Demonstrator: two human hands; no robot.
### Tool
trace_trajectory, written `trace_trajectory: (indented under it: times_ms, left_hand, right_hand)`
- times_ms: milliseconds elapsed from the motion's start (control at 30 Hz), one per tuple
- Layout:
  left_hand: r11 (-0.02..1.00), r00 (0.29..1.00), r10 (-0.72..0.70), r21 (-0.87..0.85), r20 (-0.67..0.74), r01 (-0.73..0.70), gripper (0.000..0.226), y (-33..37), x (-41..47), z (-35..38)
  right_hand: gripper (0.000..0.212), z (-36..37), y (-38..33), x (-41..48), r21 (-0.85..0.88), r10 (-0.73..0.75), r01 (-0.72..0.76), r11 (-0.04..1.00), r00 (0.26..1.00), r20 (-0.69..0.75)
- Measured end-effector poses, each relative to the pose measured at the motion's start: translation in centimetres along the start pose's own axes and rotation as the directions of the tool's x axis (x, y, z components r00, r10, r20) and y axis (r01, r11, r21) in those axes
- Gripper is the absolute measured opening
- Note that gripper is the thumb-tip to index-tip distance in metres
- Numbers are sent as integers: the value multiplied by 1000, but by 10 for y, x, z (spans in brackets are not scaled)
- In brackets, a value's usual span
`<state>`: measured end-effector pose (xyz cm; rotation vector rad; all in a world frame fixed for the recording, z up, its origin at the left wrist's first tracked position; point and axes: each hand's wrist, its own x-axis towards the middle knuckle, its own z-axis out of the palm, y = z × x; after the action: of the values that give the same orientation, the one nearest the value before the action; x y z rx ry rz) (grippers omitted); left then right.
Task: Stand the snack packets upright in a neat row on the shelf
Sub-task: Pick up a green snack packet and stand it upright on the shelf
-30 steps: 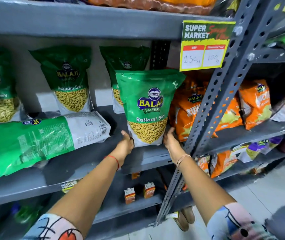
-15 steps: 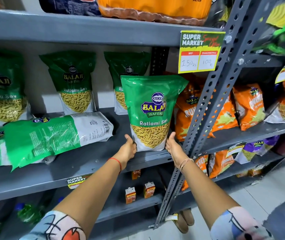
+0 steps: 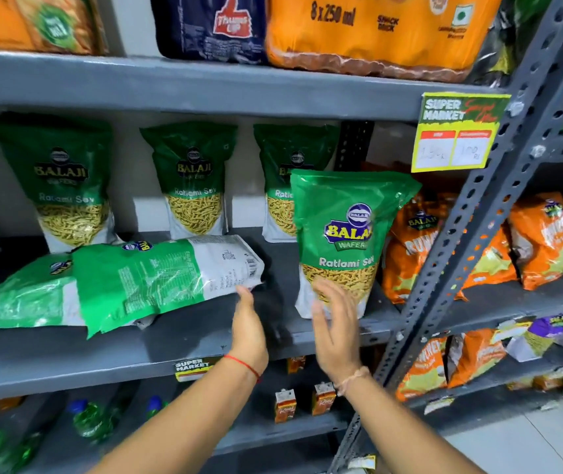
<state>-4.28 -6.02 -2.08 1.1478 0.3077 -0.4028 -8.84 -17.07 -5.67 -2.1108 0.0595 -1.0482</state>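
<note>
Change: both hands have let go of the upright packet [image 3: 345, 241].
Left hand [image 3: 247, 331]: open, fingertips touching the lying packet [image 3: 167, 271], long axis left-right.
Right hand [image 3: 336, 333]: open, empty.

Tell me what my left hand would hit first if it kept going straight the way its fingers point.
Most likely the white end of the lying green packet: the left hand points up at it, fingertips nearly touching, though depth is unclear.
</note>
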Motion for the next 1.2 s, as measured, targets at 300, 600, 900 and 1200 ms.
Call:
trace_trajectory:
  times_ms: [300, 600, 900, 1200]
  left_hand:
    - [830, 993, -121, -547, 16, 110, 57, 52, 9, -24]
    - [695, 991, -128, -717, -37, 63, 49, 46, 38, -20]
    - [795, 995, -21, -605, -99, -44, 36, 38, 37, -16]
    - [934, 967, 255, -251, -24, -253, 44, 74, 52, -44]
  right_hand:
    - [53, 128, -86, 161, 65, 133, -267, 962, 659, 740]
    - [70, 202, -60, 183, -162, 274, -316, 935, 350, 896]
    - [84, 160, -60, 177, -293, 343, -179, 939, 499, 795]
    - [61, 119, -28, 129, 178, 444, -547, 818, 797, 409]
